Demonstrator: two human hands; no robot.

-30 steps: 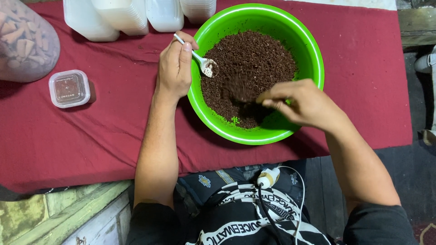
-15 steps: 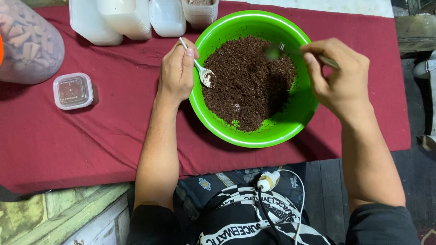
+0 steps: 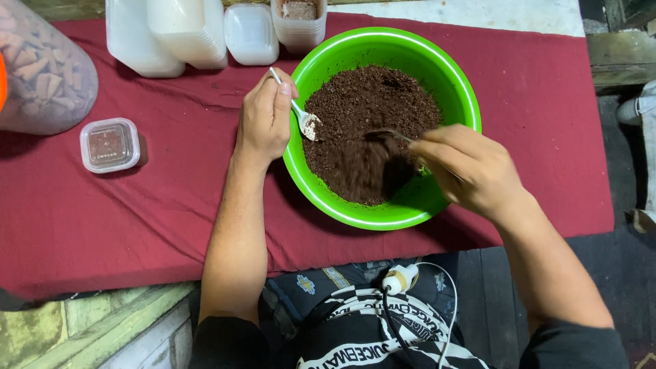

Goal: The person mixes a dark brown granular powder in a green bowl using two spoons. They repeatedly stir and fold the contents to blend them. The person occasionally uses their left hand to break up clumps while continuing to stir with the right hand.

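Right hand (image 3: 470, 171) clenched around a thin metal utensil (image 3: 391, 134), tip dug into dark crumbly mix (image 3: 369, 130) inside green bowl (image 3: 456, 89). Left hand (image 3: 265, 117) at the bowl's rim, gripping white spoon (image 3: 301, 115). Beyond, stacked plastic containers (image 3: 184, 31) on red cloth (image 3: 137, 205).

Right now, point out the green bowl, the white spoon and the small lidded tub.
green bowl (image 3: 456, 82), head view, on its bare inner wall at upper right.
white spoon (image 3: 309, 124), head view, on its scoop end.
small lidded tub (image 3: 109, 144), head view, on the middle of its clear lid.
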